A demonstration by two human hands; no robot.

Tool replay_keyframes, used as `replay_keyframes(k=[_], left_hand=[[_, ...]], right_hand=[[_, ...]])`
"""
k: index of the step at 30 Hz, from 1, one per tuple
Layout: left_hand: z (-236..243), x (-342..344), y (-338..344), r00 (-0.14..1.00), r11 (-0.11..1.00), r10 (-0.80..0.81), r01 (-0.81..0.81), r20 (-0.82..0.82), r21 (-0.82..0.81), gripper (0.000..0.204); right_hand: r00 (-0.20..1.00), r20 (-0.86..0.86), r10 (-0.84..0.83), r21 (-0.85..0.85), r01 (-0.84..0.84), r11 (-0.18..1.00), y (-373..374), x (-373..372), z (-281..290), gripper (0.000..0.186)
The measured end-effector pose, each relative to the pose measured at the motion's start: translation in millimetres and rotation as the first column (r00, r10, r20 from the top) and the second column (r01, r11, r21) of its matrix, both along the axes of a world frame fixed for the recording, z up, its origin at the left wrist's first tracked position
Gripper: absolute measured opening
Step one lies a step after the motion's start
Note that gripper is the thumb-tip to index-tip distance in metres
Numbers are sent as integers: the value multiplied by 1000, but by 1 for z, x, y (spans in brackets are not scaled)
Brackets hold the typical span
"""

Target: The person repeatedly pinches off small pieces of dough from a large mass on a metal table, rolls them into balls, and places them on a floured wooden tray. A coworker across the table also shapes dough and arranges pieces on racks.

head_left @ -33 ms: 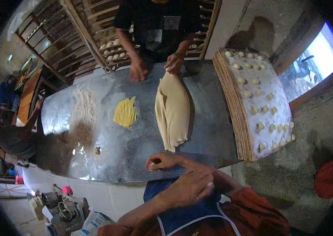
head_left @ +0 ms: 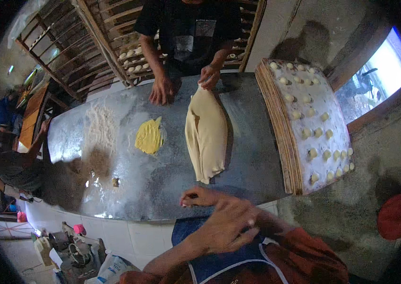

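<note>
My right hand (head_left: 199, 196) hangs over the near table edge, fingers curled and thumb near the fingertips; whether anything small is between them I cannot make out. Across my right forearm lies my left hand (head_left: 229, 226), its fingers bent against the arm. Just beyond my hands, a long, folded piece of smooth pale dough (head_left: 206, 135) stretches away over the dark table (head_left: 252, 142). A co-worker's hand (head_left: 209, 77) pinches its far end, while their other hand (head_left: 162, 90) rests on the tabletop. Left of the dough is a yellow smear of soft fat-like paste (head_left: 148, 136).
Stacked wooden boards (head_left: 281, 128) stand at the table's right end, the floured top one bearing rows of small dough pieces (head_left: 310, 112). Scattered flour (head_left: 100, 124) covers the left part. Behind the co-worker is a slatted rack (head_left: 94, 42). Another person (head_left: 13, 165) stands far left.
My left hand has shifted slightly along my right forearm. The co-worker's free hand has come down on the table, fingers pointing toward me. The dough keeps its shape.
</note>
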State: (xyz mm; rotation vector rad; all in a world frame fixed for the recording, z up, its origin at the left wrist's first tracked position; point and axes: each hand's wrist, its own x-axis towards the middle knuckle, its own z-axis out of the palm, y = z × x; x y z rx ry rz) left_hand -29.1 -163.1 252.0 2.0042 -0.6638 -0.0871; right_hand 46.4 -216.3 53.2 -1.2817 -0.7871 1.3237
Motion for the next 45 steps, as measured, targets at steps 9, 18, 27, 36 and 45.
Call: replay_keyframes(k=[9,18,27,36,45], left_hand=[[-257,-60,149,726,498,520,-686,451,530,35],[-292,-28,104,641,618,753,-766,150,173,20],[-277,-23,66,669,655,643,-733,373,185,24],[-262,1,69,654,629,700,-755,286,186,19],[-284,17,110,497,431,816,-863,295,262,21]], right_hand=[[110,986,124,-162,800,578,-171,-19,6,53],[280,888,-364,70,701,710,-149,-13,-39,27],[9,918,-396,278,698,660,-143,-12,-66,20],[15,941,-337,197,787,584,-135,8,-57,24],[-280,960,-32,227,702,675,-153,28,-98,21]])
